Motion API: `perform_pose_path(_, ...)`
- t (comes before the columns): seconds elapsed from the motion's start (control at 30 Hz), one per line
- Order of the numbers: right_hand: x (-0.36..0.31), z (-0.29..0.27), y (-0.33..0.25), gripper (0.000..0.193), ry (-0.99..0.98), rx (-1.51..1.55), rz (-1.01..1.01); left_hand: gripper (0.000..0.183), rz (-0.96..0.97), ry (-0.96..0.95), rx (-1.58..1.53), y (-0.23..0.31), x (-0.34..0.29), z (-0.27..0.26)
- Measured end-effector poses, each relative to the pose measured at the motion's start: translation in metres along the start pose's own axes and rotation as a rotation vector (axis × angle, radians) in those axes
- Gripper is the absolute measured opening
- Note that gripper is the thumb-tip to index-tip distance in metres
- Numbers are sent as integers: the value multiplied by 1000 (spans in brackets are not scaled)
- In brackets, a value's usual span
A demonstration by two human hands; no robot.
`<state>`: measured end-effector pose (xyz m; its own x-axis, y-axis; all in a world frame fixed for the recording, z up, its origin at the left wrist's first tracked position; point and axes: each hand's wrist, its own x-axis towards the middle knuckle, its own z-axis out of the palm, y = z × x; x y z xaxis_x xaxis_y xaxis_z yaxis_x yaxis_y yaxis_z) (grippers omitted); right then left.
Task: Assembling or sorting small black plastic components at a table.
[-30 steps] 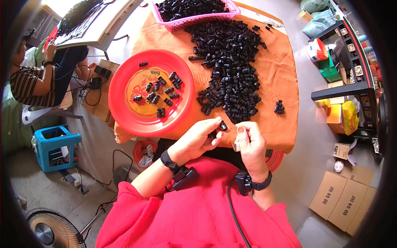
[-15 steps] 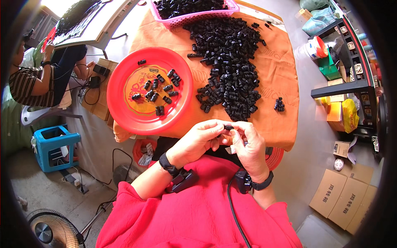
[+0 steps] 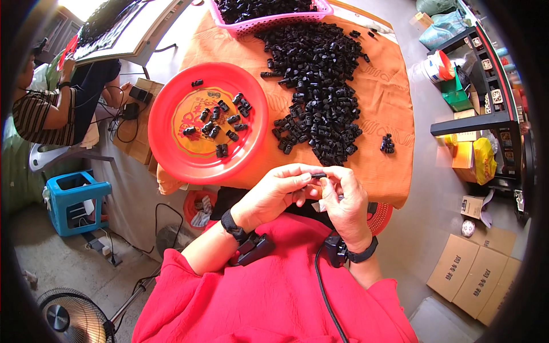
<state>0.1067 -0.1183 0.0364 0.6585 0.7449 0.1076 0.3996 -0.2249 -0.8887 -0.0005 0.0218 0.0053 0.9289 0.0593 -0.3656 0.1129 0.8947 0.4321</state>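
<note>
- Orange cloth (image 3: pixel 383 88), upper ctr: prob. soft, non-slip base.
- Red dish (image 3: pixel 161 123), left of ctr: rim prob. stops loose blk pcs (image 3: pixel 215 114) rolling off.
- Pile (image 3: pixel 320 86), upper ctr: prob. for easy reach.
- Pink basket (image 3: pixel 269 27), top edge: walls contain more pcs (image 3: pixel 263 10).
- L hand (image 3: pixel 274 194) + R hand (image 3: pixel 346 206), ctr: both pinching held pc (image 3: pixel 318 175) at opp. ends, prob. for steadiness.

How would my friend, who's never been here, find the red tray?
Find the big orange cloth. The red tray sits on its left side, beyond the left hand. Unlike the pink basket farther back, it's round with a yellow middle and scattered black pieces.
</note>
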Motion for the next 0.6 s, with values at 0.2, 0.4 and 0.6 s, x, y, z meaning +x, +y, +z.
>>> perform_pose_path(0.2,0,1,0,15,-25,19,-28,30,2,-22,17,-5,2,-12)
perform_pose_path(0.4,0,-3,3,13,-45,8,-34,30,19,-42,18,-4,1,-10)
perform_pose_path(0.6,1,0,-1,16,-37,37,-63,26,17,-57,-43,-5,4,-10)
